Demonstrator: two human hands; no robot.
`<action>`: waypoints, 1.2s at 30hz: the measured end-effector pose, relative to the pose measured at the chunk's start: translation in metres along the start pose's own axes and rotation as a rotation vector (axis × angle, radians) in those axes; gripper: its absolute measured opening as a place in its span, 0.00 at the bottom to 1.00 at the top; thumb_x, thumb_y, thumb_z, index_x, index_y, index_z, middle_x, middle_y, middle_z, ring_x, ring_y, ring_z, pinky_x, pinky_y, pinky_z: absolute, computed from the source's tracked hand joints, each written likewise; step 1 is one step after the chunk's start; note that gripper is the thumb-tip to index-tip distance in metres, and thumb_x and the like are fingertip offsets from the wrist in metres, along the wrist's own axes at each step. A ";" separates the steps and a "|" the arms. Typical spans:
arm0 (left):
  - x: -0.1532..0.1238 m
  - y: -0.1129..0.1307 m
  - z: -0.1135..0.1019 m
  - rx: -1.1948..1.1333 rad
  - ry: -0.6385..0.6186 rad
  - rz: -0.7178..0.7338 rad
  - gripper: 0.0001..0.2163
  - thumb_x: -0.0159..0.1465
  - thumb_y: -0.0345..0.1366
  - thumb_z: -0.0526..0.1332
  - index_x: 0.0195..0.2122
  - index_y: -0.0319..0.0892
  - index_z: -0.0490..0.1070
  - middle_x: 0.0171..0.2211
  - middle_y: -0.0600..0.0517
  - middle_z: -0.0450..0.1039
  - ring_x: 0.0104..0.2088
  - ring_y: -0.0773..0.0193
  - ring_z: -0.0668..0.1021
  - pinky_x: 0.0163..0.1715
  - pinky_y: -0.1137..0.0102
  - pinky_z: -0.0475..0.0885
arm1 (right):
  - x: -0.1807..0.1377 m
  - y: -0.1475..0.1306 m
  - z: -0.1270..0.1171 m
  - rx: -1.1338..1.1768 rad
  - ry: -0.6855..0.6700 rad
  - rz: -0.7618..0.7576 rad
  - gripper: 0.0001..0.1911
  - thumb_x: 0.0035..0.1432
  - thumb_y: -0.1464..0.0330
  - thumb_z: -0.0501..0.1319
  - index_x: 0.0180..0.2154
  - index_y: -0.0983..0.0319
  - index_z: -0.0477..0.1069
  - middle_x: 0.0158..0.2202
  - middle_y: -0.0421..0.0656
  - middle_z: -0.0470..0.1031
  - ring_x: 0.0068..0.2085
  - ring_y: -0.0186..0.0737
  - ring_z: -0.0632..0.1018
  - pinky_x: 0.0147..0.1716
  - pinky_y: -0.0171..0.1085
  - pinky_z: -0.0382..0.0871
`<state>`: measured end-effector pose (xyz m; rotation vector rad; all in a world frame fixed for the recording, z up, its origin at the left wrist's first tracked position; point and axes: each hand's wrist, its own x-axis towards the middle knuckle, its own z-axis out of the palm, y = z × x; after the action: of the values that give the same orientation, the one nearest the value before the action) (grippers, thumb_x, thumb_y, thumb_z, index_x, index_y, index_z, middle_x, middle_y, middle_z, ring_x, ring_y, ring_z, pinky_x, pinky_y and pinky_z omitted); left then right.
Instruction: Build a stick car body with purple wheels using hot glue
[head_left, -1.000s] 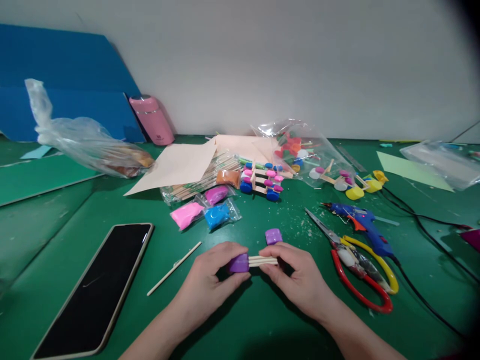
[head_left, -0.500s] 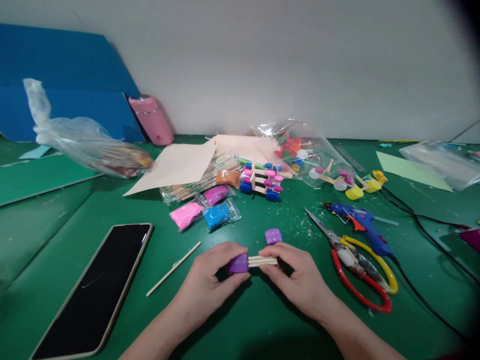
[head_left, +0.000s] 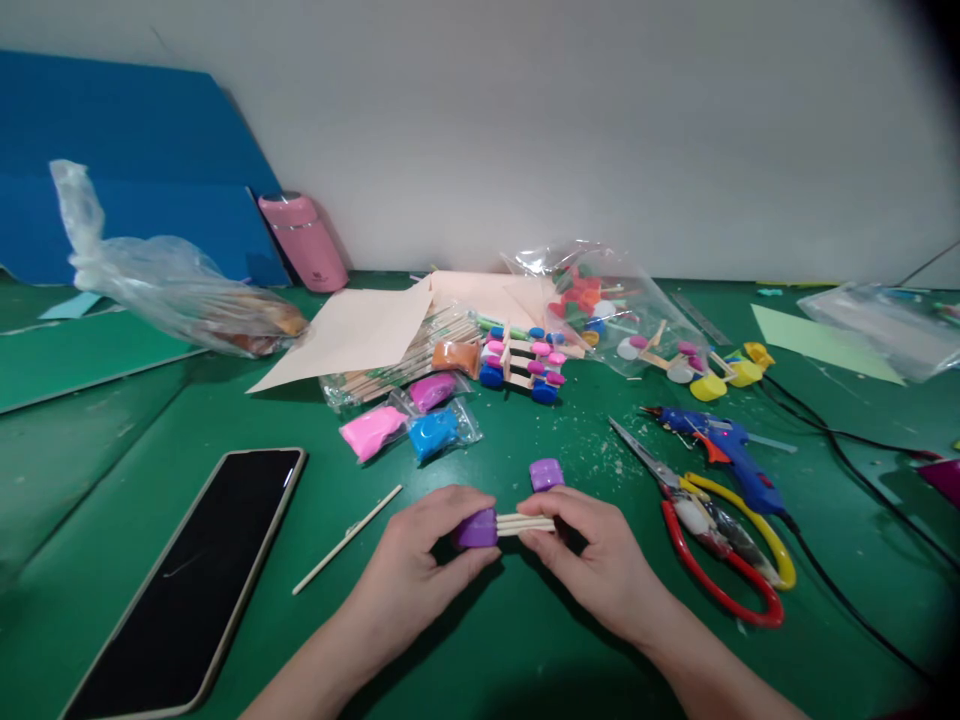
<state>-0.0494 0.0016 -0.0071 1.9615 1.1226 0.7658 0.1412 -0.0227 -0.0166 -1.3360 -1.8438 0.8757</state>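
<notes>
Between thumb and fingers, my left hand (head_left: pixel 431 545) grips a purple clay block (head_left: pixel 477 528). Several pale wooden sticks (head_left: pixel 517 524) lie side by side and run from the block's right face toward my right hand (head_left: pixel 589 540). My right thumb and fingers pinch these sticks near their right end. A second purple clay piece (head_left: pixel 546 473) sits on the table just beyond my right fingers. To the left of my left hand lies a single loose wooden stick (head_left: pixel 347 539).
A phone (head_left: pixel 191 575) lies at left. Pliers (head_left: pixel 705 530) with red and yellow handles and a blue glue gun (head_left: pixel 716 445) with its cord lie at right. Farther back are clay packets (head_left: pixel 435 430), bundled sticks (head_left: pixel 405 360), small colourful models (head_left: pixel 525 362) and a pink flask (head_left: pixel 306 243).
</notes>
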 end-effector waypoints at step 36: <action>-0.002 -0.002 0.001 0.008 0.014 0.017 0.11 0.52 0.30 0.63 0.38 0.42 0.71 0.35 0.51 0.75 0.36 0.63 0.76 0.38 0.71 0.70 | 0.000 0.001 0.000 0.020 -0.004 -0.002 0.06 0.55 0.69 0.58 0.37 0.60 0.71 0.31 0.41 0.73 0.29 0.35 0.72 0.27 0.31 0.63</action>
<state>-0.0506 0.0008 -0.0096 1.9777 1.1207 0.7857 0.1413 -0.0227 -0.0172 -1.3205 -1.8342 0.8944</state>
